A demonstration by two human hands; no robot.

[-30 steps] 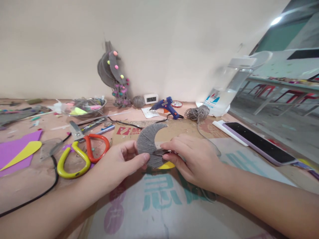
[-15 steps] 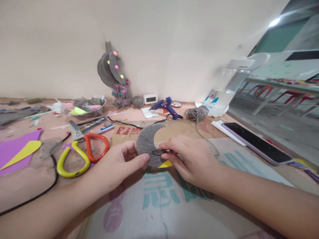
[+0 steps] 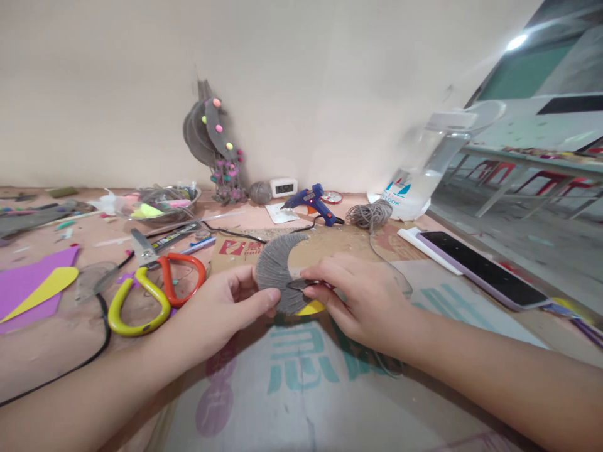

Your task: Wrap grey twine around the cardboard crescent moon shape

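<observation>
A crescent moon shape (image 3: 279, 267), wound with grey yarn, stands tilted over the cardboard. A bare yellow part (image 3: 311, 307) shows at its lower right end. My left hand (image 3: 242, 298) grips its left edge, thumb in front and fingers partly behind. Inside the curve, my right hand (image 3: 355, 295) pinches a dark grey strand of yarn (image 3: 298, 285) between thumb and fingers, close against the wound surface. More of this yarn trails from a loose grey yarn ball (image 3: 367, 215) behind, passing the right hand, which hides part of it.
Printed cardboard (image 3: 264, 414) lies under my hands. Scissors (image 3: 151, 289) with yellow and red handles are at left, near purple sheet (image 3: 35, 282) and a bowl (image 3: 164, 210). A blue glue gun (image 3: 316, 204) rests behind. At right are a phone (image 3: 485, 267) and a plastic jug (image 3: 424, 166).
Almost nothing differs. The crescent and both hands keep their grip, and the whole view has shifted very slightly.
</observation>
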